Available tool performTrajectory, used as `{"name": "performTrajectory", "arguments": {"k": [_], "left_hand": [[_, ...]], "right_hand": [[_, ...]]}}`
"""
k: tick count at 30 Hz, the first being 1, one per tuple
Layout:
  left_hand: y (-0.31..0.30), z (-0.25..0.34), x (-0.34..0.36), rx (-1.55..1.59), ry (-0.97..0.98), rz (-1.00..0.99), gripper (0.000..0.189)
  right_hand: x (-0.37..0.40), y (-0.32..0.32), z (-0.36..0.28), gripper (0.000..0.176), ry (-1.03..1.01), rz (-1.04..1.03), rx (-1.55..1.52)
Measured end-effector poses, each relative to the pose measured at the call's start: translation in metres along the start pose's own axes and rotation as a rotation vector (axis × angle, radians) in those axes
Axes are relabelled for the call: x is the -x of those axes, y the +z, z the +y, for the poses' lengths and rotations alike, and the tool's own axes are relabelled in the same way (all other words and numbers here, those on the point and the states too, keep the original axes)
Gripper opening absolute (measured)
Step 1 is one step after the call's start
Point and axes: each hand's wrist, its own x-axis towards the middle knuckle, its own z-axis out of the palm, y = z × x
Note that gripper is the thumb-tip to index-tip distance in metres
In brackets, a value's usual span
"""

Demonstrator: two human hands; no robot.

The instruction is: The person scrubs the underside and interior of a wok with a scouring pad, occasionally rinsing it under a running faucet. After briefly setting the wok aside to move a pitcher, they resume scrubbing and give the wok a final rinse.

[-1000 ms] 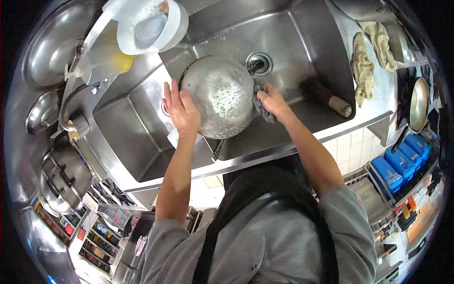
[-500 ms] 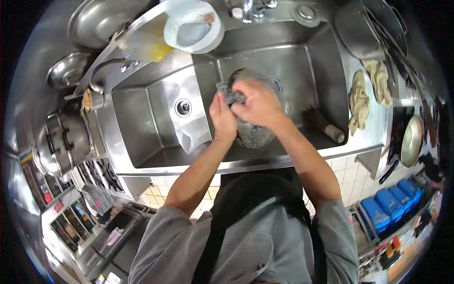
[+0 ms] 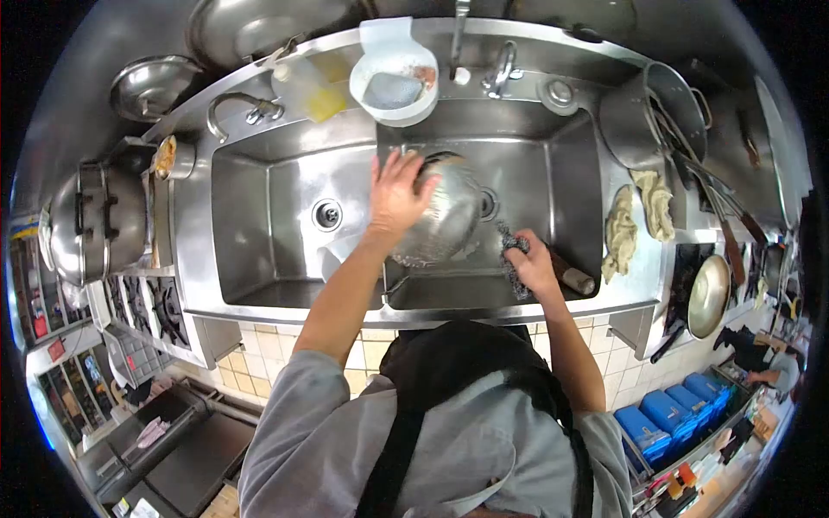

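Observation:
A rounded, shiny metal bowl point(image 3: 449, 211) sits tilted in the right basin of the steel sink point(image 3: 553, 129). My left hand point(image 3: 397, 198) is at its left side, fingers stretched out and spread, seemingly touching the rim. Bunched in the closed fingers of my right hand point(image 3: 537, 268) is a grey steel wool scrubber point(image 3: 513, 250), held away from the bowl near the basin's front right. Beside that hand lies a brush with a thick round handle point(image 3: 577, 281), partly hidden by it.
A white strainer tub point(image 3: 393, 91) and a bottle of yellow liquid point(image 3: 319, 99) stand behind the sink. Taps point(image 3: 501, 73) rise at the back edge. On the right are crumpled cloths point(image 3: 620, 233) and a tall pot point(image 3: 630, 129) with long-handled tools. A white plastic piece point(image 3: 338, 259) lies in the left basin.
My hands were together over the bowl with the scrubber between them; now they are apart. The right has moved right with the scrubber, the left has opened flat. The view has shifted.

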Motion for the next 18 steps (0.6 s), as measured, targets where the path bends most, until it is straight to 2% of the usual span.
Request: {"name": "performTrajectory", "arguments": {"k": [1, 3, 5, 7, 9, 11, 14, 16, 17, 18], "left_hand": [[0.001, -0.006, -0.001, 0.014, 0.015, 0.004, 0.052], [0.001, -0.02, 0.004, 0.033, -0.178, -0.089, 0.046], [-0.004, -0.028, 0.016, 0.056, -0.205, -0.115, 0.046], [-0.005, -0.028, 0.031, 0.076, -0.243, -0.14, 0.045], [-0.008, -0.026, 0.045, 0.015, -0.094, -0.092, 0.048], [-0.012, -0.026, 0.049, 0.018, -0.093, -0.115, 0.05], [-0.009, -0.024, 0.047, -0.013, -0.031, -0.119, 0.047], [-0.008, -0.013, 0.033, -0.043, -0.003, -0.124, 0.046], [-0.006, -0.002, 0.022, 0.165, -0.029, -0.089, 0.044], [-0.004, 0.011, 0.009, 0.373, -0.06, -0.053, 0.043]], "right_hand": [[0.003, -0.003, 0.006, 0.043, -0.017, 0.004, 0.01], [0.01, -0.011, 0.008, 0.043, -0.028, 0.013, 0.013], [0.015, -0.027, -0.002, 0.043, 0.045, 0.057, 0.065], [0.008, -0.035, 0.031, 0.044, 0.036, 0.075, 0.033], [0.004, -0.039, 0.038, 0.046, 0.009, 0.116, 0.071], [0.004, -0.049, 0.036, 0.047, 0.017, 0.146, 0.098], [0.012, -0.069, 0.021, 0.039, -0.218, 0.21, 0.278], [0.012, -0.091, 0.021, 0.038, -0.245, 0.264, 0.341], [0.012, -0.103, 0.018, 0.037, -0.289, 0.297, 0.4], [0.015, -0.117, 0.01, 0.039, -0.214, 0.32, 0.36]]}}
